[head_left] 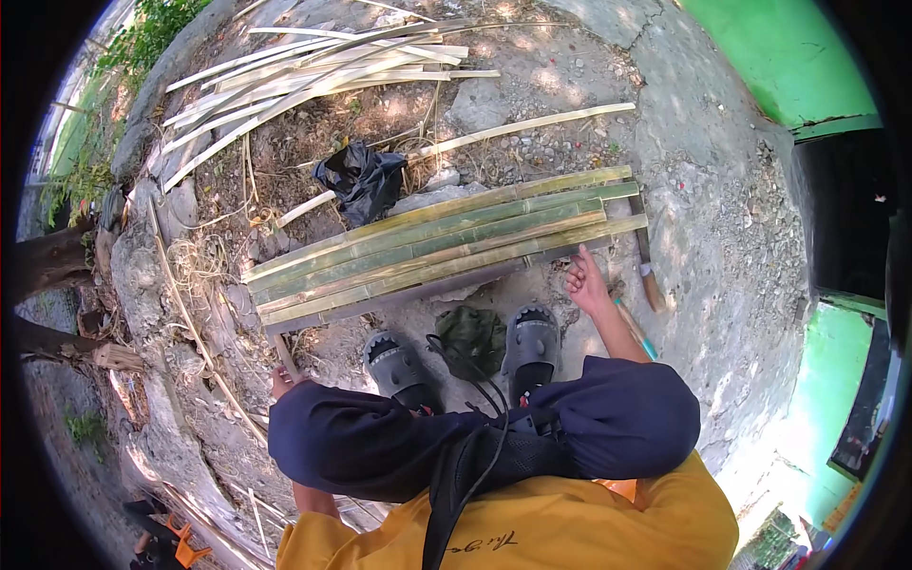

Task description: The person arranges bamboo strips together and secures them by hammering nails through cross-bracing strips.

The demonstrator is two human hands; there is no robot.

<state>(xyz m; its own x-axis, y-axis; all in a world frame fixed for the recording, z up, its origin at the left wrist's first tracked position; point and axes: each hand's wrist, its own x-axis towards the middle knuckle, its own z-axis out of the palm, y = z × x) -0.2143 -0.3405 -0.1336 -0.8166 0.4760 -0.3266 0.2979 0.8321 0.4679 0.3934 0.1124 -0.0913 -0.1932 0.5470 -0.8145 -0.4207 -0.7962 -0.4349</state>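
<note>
At eight o'clock, the left hand (279, 383), half hidden by the navy-trousered knee (318, 437), meets a slim brown piece (286, 357); whether it grips I cannot tell. At three, the right hand (586, 283) holds nothing, fingers half-curled, index raised at the edge of long green-and-tan split-bamboo slats (427, 245). These lie side by side just above centre, probably to stay level. A brown-handled, dark-bladed knife (648, 270) lies at three, likely for easy reach.

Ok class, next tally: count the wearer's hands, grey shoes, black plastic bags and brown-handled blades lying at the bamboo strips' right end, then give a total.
Wearer's hands: 2 (left hand, partly hidden; right hand)
Grey shoes: 2
Black plastic bag: 1
Brown-handled blade: 1
Total: 6
</note>
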